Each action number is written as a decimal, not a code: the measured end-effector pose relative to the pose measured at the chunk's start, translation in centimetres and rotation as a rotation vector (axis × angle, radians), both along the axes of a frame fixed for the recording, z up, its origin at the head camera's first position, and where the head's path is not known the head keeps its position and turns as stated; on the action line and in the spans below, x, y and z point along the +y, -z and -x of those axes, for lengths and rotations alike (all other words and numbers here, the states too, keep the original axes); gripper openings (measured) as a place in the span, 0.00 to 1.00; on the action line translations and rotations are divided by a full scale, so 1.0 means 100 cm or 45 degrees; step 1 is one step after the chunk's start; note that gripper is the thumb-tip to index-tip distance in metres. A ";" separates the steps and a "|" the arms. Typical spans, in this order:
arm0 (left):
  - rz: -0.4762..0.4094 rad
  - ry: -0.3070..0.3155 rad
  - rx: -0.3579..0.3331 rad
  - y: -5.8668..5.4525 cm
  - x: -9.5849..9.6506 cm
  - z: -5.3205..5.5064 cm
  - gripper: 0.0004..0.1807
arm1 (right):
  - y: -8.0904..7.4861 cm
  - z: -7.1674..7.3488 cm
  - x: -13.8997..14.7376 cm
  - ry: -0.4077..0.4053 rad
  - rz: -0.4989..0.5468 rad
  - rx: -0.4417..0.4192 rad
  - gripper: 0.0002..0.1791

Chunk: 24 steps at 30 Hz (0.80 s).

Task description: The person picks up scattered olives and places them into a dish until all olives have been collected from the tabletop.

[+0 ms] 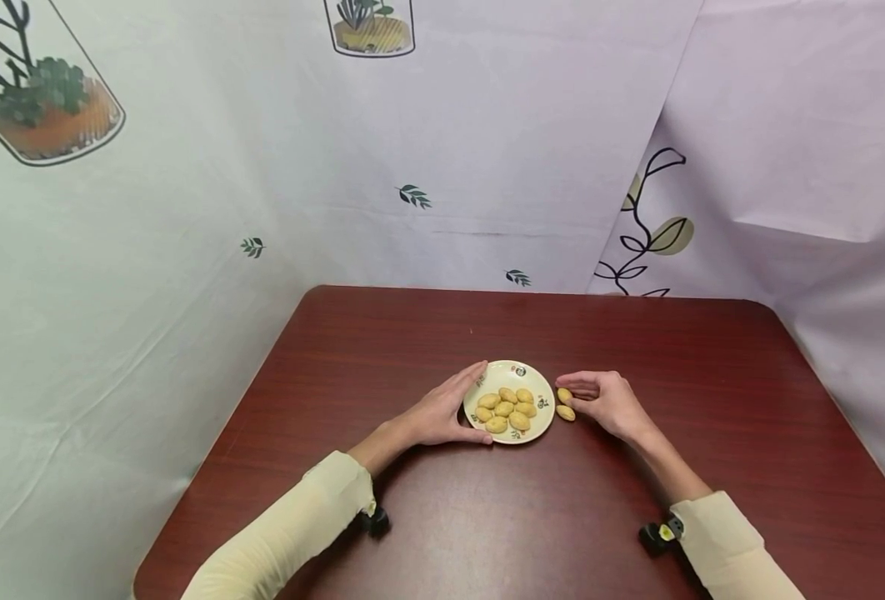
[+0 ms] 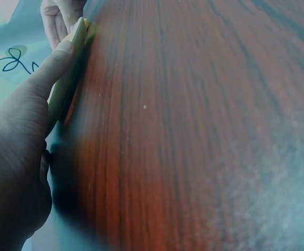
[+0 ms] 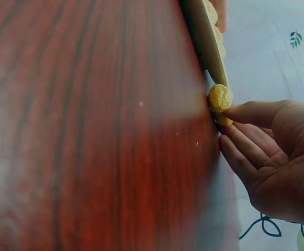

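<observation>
A cream plate (image 1: 513, 372) with small printed figures bears several yellow oval pieces (image 1: 504, 408). My left hand (image 1: 442, 412) holds the plate's left side, thumb at the near rim and fingers along the far left rim. Seen from the left wrist, that thumb (image 2: 55, 63) lies on the rim. Just right of the plate, two more yellow pieces are on the table. My right hand (image 1: 611, 404) pinches the farther one (image 1: 565, 394) between thumb and fingertips. The nearer piece (image 3: 221, 98), with a wrinkled surface, sits right by the thumb and partly hides the pinched one.
The dark red-brown wooden table (image 1: 427, 517) has rounded corners. Pale cloth (image 1: 487, 150) printed with plants hangs behind it and at both sides. Black devices (image 1: 656, 537) are strapped at both wrists, by the cream sleeves (image 1: 735, 533).
</observation>
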<state>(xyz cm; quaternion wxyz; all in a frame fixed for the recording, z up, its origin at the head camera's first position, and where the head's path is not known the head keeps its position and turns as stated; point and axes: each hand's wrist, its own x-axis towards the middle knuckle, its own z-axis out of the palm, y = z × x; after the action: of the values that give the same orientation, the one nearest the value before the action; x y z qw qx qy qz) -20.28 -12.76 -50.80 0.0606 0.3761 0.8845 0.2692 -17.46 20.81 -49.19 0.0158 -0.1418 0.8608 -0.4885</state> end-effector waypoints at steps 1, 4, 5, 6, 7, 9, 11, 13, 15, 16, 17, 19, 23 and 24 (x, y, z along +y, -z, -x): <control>-0.001 0.000 -0.002 0.000 0.000 0.000 0.69 | 0.000 0.000 0.000 0.004 -0.008 0.005 0.16; 0.001 0.002 -0.010 0.001 0.000 0.001 0.69 | 0.000 -0.001 0.000 0.013 -0.024 0.013 0.16; 0.001 0.003 -0.009 0.001 0.000 0.001 0.69 | 0.000 -0.001 0.000 0.012 -0.025 0.014 0.16; -0.001 0.004 -0.010 0.001 0.000 0.001 0.69 | 0.000 -0.001 0.000 0.010 -0.026 0.016 0.16; -0.002 0.004 -0.011 0.001 0.000 0.001 0.69 | 0.000 0.000 0.000 0.009 -0.025 0.017 0.16; 0.000 0.004 -0.014 0.002 0.000 0.001 0.70 | 0.000 0.000 0.000 0.004 -0.022 0.018 0.16; 0.004 0.002 -0.014 0.002 0.000 0.001 0.70 | 0.001 0.001 0.001 0.000 -0.019 0.015 0.16; 0.008 0.000 -0.020 0.002 0.000 0.001 0.70 | 0.001 0.001 0.001 -0.005 -0.005 0.009 0.16; 0.011 -0.003 -0.022 0.002 0.000 0.001 0.70 | 0.001 0.001 0.002 -0.009 0.011 0.002 0.16; 0.010 -0.004 -0.022 0.002 0.000 0.001 0.70 | 0.001 0.002 0.003 -0.010 0.024 -0.002 0.16; 0.008 -0.004 -0.021 0.002 0.000 0.001 0.70 | 0.001 0.002 0.003 -0.013 0.036 -0.004 0.16; 0.007 -0.005 -0.019 0.001 0.000 0.000 0.70 | 0.000 0.002 0.003 -0.015 0.058 -0.006 0.16; -0.003 -0.004 -0.012 0.001 0.000 0.001 0.69 | -0.001 0.002 0.004 -0.002 0.095 -0.027 0.16; -0.002 -0.002 -0.012 0.001 0.000 0.001 0.69 | -0.001 0.002 0.004 0.003 0.100 -0.033 0.16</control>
<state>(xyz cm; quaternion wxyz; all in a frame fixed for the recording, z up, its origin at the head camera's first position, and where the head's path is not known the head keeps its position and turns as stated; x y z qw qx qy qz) -20.35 -12.75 -50.88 0.0641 0.3741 0.8844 0.2716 -17.68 21.18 -49.10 0.0208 -0.1350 0.8409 -0.5236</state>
